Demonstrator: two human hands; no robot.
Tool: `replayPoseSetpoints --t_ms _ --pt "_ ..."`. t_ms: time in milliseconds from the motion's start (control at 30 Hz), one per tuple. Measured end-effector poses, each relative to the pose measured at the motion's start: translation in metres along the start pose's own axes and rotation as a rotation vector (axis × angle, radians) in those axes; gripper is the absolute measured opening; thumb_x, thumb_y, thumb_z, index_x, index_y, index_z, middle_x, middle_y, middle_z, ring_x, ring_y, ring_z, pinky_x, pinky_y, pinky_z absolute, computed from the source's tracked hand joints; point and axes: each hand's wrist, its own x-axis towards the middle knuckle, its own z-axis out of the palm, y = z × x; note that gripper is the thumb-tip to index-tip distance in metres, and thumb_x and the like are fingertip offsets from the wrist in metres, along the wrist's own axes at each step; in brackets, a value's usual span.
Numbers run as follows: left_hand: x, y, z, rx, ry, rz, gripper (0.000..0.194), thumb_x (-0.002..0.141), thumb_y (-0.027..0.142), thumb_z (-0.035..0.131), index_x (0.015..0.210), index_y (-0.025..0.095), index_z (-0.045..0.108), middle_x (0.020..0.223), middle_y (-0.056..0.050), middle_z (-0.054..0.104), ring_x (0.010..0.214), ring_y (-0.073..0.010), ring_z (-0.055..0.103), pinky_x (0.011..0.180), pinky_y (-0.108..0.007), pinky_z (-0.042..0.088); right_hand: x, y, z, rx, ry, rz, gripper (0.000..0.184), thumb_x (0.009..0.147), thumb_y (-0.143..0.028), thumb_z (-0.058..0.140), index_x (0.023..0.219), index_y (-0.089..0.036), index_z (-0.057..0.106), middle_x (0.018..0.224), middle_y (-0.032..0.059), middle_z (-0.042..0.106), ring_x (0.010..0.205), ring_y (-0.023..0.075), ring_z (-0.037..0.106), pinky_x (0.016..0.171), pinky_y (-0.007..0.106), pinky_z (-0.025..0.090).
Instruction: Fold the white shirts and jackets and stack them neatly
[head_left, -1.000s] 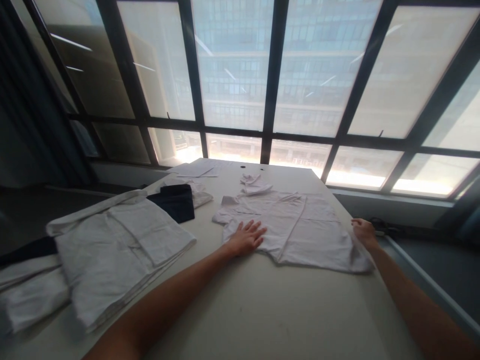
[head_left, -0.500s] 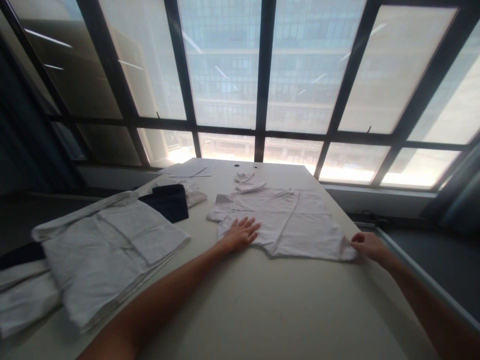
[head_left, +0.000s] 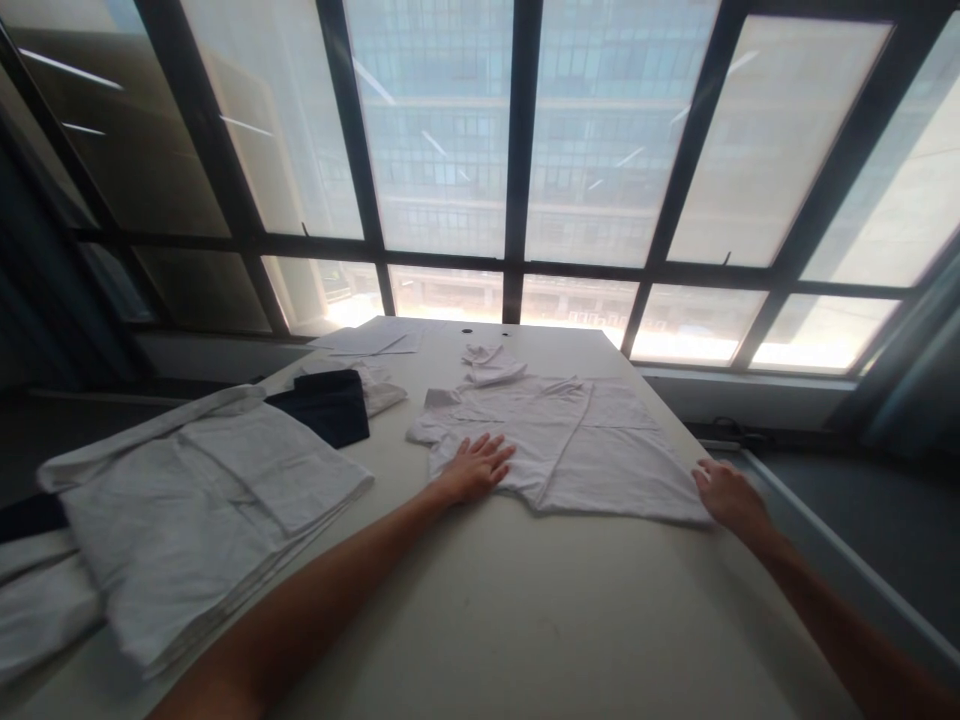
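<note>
A white shirt (head_left: pixel 600 450) lies spread on the white table (head_left: pixel 480 620), with a crease running across its middle. My left hand (head_left: pixel 474 470) rests flat on its left part, fingers spread. At the right end of the cloth is my right hand (head_left: pixel 731 495), beside the shirt's near right corner. Its fingers are loosely bent and slightly apart, with no cloth seen between them. The near right corner of the shirt lies flat on the table.
On the left lies a stack of folded white cloth (head_left: pixel 217 500), with a dark navy cloth (head_left: pixel 330 405) behind it. A small crumpled white piece (head_left: pixel 491 365) and some white sheets (head_left: pixel 371 340) lie farther back. Large windows (head_left: pixel 442 130) stand beyond the table.
My right hand has let go of the shirt's near right corner and moved slightly up from it. My left hand stays flat on the cloth. The view has shifted a little to the right.
</note>
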Motion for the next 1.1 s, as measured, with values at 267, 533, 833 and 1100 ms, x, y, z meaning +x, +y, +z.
replayPoseSetpoints --t_ms 267,533,833,1100 --pt "-0.001 0.001 -0.002 0.043 -0.048 -0.033 0.056 0.104 0.056 0.023 0.156 0.036 0.031 0.167 -0.002 0.019 0.153 -0.0316 0.012 0.119 -0.062 0.010 0.032 -0.179 0.052 0.066 -0.164 -0.085 0.066 0.103 -0.047 0.028 0.158 -0.012 0.026 0.165 0.0190 0.019 0.152 0.0336 0.014 0.118 0.055 0.022" --pt "0.000 -0.003 0.003 0.028 -0.039 -0.022 0.057 0.104 0.058 0.024 0.156 0.037 0.031 0.167 -0.002 0.020 0.153 -0.0313 0.014 0.119 -0.062 0.011 0.056 -0.150 0.073 -0.061 -0.204 -0.163 0.063 0.104 -0.048 0.023 0.156 -0.015 0.033 0.164 0.0153 0.025 0.152 0.0290 0.018 0.120 0.052 0.018" --pt "-0.001 0.003 -0.003 0.011 -0.029 -0.015 0.055 0.104 0.054 0.027 0.155 0.034 0.034 0.166 -0.003 0.022 0.153 -0.0312 0.015 0.119 -0.062 0.010 0.079 -0.016 0.063 -0.163 -0.100 0.182 0.065 0.102 -0.047 0.019 0.154 -0.013 0.039 0.160 0.0202 0.031 0.150 0.0310 0.024 0.118 0.052 0.021" --pt "-0.010 0.006 -0.008 0.036 -0.095 0.000 0.059 0.105 0.056 0.021 0.158 0.031 0.028 0.167 -0.006 0.015 0.154 -0.0317 0.009 0.120 -0.060 0.008 0.074 -0.037 0.066 -0.172 0.175 0.078 0.059 0.102 -0.040 0.025 0.147 -0.008 0.046 0.155 0.0250 0.038 0.147 0.0346 0.029 0.113 0.058 0.026"
